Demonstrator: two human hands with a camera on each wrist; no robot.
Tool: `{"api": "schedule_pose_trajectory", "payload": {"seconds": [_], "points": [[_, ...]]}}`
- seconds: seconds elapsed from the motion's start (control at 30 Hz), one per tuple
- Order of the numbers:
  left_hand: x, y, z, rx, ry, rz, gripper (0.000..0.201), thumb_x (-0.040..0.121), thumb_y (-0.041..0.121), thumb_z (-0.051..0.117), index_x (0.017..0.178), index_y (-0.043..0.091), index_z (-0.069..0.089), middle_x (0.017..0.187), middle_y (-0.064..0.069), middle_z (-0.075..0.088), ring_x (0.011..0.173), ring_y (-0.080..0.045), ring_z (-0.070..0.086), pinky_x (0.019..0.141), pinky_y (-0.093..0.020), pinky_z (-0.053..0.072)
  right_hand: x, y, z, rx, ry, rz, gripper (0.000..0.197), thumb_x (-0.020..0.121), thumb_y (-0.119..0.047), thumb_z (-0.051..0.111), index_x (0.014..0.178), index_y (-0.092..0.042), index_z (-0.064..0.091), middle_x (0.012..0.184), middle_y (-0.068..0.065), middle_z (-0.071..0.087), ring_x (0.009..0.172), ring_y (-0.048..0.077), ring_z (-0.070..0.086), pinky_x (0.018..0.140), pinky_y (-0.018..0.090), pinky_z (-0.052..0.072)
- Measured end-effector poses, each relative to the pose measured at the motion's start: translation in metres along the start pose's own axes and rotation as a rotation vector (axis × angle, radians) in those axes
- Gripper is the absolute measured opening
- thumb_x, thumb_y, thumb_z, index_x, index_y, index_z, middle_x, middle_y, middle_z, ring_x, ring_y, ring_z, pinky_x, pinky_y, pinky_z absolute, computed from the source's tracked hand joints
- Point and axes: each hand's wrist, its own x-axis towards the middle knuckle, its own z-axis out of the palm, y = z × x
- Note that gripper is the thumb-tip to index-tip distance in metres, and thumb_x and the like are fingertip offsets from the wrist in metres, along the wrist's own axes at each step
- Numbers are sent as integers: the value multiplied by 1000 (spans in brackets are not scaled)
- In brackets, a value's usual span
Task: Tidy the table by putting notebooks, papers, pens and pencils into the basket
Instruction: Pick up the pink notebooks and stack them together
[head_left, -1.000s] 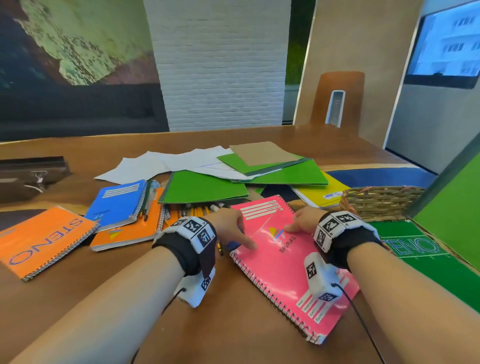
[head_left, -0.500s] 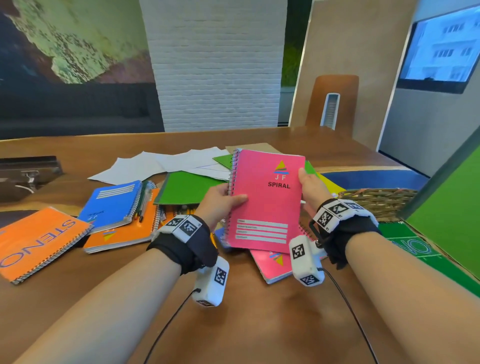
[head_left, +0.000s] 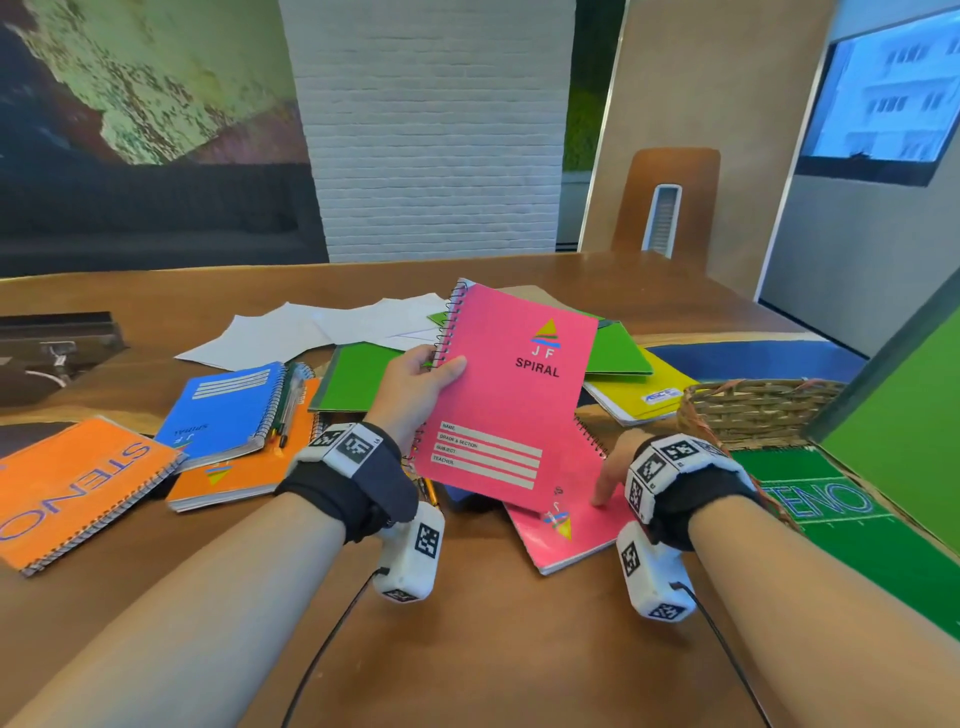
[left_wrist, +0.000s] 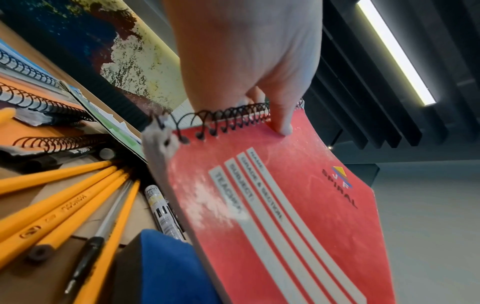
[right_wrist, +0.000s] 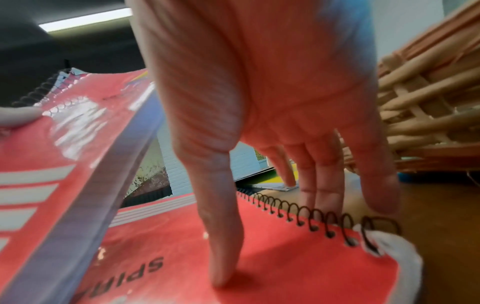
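My left hand (head_left: 421, 384) grips a pink J F Spiral notebook (head_left: 511, 400) by its wire-bound edge and holds it tilted above the table; the left wrist view shows the thumb (left_wrist: 280, 123) on its cover (left_wrist: 285, 205). A second pink spiral notebook (head_left: 566, 525) lies flat beneath it. My right hand (head_left: 610, 470) rests on this one, with the thumb (right_wrist: 223, 257) pressing the cover (right_wrist: 285, 257) and straight fingers over its wire binding. The wicker basket (head_left: 753, 410) stands just right of that hand. Several yellow pencils (left_wrist: 64, 205) lie under my left wrist.
On the table's left lie a blue notebook (head_left: 228, 410), an orange notebook (head_left: 244, 473) and an orange STENO pad (head_left: 67, 493). Behind are a green folder (head_left: 358, 376), white papers (head_left: 291, 338) and a yellow notebook (head_left: 639, 389). A green STENO pad (head_left: 826, 499) lies at the right.
The top pink notebook was lifted off the table by both hands. My right hand then let go of it and dropped onto the second pink notebook underneath.
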Motion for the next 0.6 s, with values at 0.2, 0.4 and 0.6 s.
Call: {"api": "schedule_pose_trajectory", "payload": {"seconds": [0.2,0.4,0.6], "points": [[-2,3,-3,15,-21,-17,16,93,23,58,106,12,60,91,-11,70,72,-25,67,70,-36,57,0,1,-6,16,-47,10,24,69,-35,80,82,-16,71,84,-3,67,75,15,61,67,21,47],[-4,7,-11,111,-28,10,13,91,29,60,94,16,64,95,-13,70,77,-27,67,76,-37,56,1,-8,-24,306,89,48,39,73,-19,78,106,-2,66,101,10,65,94,27,61,77,30,48],[-6,12,-23,138,-46,16,11,89,29,63,90,18,65,88,-11,70,70,-24,66,65,-29,57,9,-27,-33,809,358,-122,21,80,-8,67,101,-8,70,87,11,62,84,19,53,68,28,43]]}}
